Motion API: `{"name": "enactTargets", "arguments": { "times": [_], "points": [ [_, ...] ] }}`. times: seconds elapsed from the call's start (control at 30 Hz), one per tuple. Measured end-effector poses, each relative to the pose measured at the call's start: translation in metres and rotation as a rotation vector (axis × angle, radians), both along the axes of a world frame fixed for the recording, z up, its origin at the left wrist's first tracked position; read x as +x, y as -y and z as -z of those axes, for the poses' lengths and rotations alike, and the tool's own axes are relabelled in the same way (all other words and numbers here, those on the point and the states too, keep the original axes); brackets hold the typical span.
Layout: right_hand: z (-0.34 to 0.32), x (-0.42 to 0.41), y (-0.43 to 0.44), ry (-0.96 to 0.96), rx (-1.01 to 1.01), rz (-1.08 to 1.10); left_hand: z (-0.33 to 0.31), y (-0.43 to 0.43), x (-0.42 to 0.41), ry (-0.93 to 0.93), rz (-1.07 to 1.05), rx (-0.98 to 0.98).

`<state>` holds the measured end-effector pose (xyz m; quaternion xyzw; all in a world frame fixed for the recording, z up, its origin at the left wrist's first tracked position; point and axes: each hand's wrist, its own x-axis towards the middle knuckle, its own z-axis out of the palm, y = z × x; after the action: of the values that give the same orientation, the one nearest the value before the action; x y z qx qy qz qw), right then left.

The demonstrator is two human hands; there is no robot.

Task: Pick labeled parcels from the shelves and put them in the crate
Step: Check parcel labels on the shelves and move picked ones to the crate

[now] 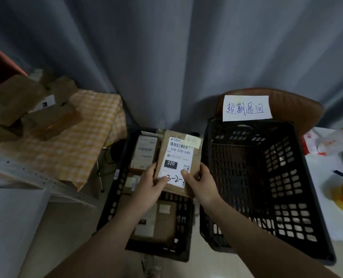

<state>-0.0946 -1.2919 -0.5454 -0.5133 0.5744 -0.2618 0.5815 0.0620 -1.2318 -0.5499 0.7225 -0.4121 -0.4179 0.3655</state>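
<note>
While you are looking down through the head camera, you are holding a brown parcel (178, 155) with both hands over the smaller black crate (110, 195) in front of you. Your left hand (149, 189) is gripping the parcel's near left corner, its thumb pressing on the white label. Your right hand (201, 184) is gripping the near right corner the same way, its thumb lying on the label's lower part. The two hands are sitting close together, parted only by the strip of label between the thumbs. That label is facing up at you, showing a barcode, the print 220-220-C40, a black block reading 220 and handwritten figures partly covered by your thumbs. Whether the parcel is resting on anything beneath it cannot be told from here. Inside the smaller crate a second labelled parcel (144, 153) is lying just left of the held one, and a flat box (156, 223) is lying nearer to you, between your forearms. A larger black crate (287, 177) is sitting just beside the smaller one on the right, with a white handwritten sign (245, 107) showing on the brown chair (299, 105) behind it. Off to your left a shelf (26, 173) is carrying a checked cloth (76, 141) and several cardboard boxes (8, 101). A grey curtain (166, 47) is filling the background, and a white table (323, 173) is showing at the far right.
</note>
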Motion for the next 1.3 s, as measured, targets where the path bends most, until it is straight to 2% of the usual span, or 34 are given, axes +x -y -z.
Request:
{"name": "enactTargets", "arguments": {
  "times": [0.2, 0.37, 0.67, 0.93, 1.0, 1.13, 1.3],
  "points": [
    [0.065, 0.057, 0.066, -0.233, -0.023, 0.031, 0.064, 0.077, 0.049, 0.050, 0.088, 0.082],
    [0.128, 0.079, 0.099, -0.304, 0.004, 0.005, 0.125, 0.111, 0.070, 0.024, 0.179, 0.077],
    [0.190, 0.098, 0.124, -0.420, -0.053, -0.123, 0.185, 0.131, 0.087, 0.266, 0.285, 0.132],
    [0.207, 0.096, 0.138, -0.485, -0.098, -0.179, 0.202, 0.148, 0.095, 0.640, 0.388, 0.085],
    [0.208, 0.091, 0.142, -0.564, -0.120, -0.242, 0.202, 0.148, 0.094, 0.680, 0.407, 0.094],
    [0.197, 0.084, 0.153, -0.842, -0.175, -0.402, 0.197, 0.154, 0.086, 0.776, 0.420, 0.168],
    [0.176, 0.086, 0.157, -0.951, -0.179, -0.521, 0.182, 0.157, 0.082, 0.826, 0.428, 0.194]
  ]
}}
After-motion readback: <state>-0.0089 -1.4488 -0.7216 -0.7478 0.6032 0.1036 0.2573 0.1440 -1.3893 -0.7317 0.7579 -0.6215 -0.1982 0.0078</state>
